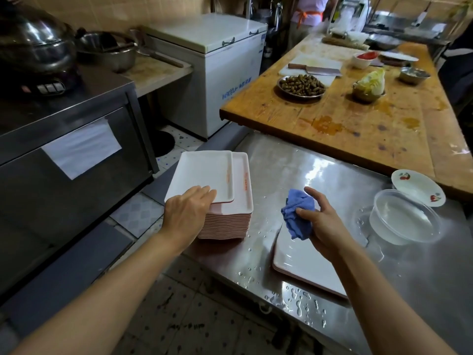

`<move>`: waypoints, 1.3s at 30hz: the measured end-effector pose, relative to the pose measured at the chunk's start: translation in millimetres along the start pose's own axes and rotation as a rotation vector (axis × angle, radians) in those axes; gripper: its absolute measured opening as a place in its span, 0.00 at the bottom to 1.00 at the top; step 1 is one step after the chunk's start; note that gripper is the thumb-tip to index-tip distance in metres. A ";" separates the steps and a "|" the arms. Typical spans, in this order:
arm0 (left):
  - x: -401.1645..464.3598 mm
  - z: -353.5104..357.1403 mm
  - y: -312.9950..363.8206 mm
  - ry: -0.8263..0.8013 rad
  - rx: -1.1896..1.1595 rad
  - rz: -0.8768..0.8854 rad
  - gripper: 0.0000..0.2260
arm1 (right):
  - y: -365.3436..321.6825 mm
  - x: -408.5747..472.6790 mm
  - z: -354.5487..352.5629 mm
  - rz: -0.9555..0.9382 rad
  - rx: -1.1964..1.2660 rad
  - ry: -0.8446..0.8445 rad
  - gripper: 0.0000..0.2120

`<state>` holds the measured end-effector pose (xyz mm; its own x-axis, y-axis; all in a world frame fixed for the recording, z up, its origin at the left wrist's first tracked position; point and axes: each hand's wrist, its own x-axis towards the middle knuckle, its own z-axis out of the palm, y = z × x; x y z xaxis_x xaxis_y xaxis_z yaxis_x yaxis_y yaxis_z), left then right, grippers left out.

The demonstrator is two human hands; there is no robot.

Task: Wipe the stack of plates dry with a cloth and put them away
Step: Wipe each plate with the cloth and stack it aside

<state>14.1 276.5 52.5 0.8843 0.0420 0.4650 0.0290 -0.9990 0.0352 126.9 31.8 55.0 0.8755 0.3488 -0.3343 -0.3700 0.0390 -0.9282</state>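
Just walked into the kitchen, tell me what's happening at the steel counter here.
A person is drying plates. Their left hand grips the top plate of a tall stack of rectangular plates at the wet steel counter's edge. Their right hand holds a bunched blue cloth above a single plate lying flat on the counter. A clear plastic tub sits nearby.

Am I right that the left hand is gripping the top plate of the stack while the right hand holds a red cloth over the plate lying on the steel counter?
Nearly. The head view shows the cloth in the right hand is blue, not red. The rest holds: the left hand grips the top plate of the stack, and the cloth is above the single plate on the steel counter.
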 end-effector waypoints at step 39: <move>15.1 51.1 29.3 -0.565 -0.004 -0.172 0.21 | 16.3 -8.9 -26.6 -0.029 -0.128 0.243 0.16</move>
<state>52.1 246.9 15.3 0.9783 0.1863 -0.0912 0.1931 -0.9785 0.0721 121.3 4.4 38.5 0.9398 0.1135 -0.3224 -0.3150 -0.0783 -0.9459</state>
